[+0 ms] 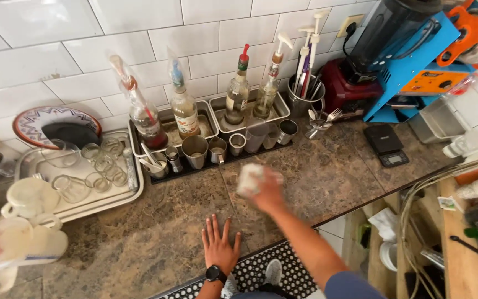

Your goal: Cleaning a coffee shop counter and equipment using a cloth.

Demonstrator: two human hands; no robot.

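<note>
While the left hand (219, 243) lies flat on the brown stone counter (156, 232) at 6 o'clock, fingers spread and holding nothing, a dark watch (215, 273) sits on its wrist. Just past it toward 12 o'clock, the right hand (266, 191) is closed around a pale cloth (249, 179) pressed on the counter; both are blurred, so the exact finger grip is hard to make out. At 9 o'clock a metal tray (134, 191) holds several clear glasses (103, 163), apparently empty, with a white cup (29, 199) at its near corner. Farther off, a dark mat (206, 163) carries small steel cups (195, 150); what is in them cannot be seen. Behind these, two steel pans (208, 119) hold syrup bottles (184, 113), partly filled, some wrapped in clear film. At 1 o'clock a steel canister (305, 99) holds utensils. A blender (360, 66) at 2 o'clock is cut off by the top edge.
</note>
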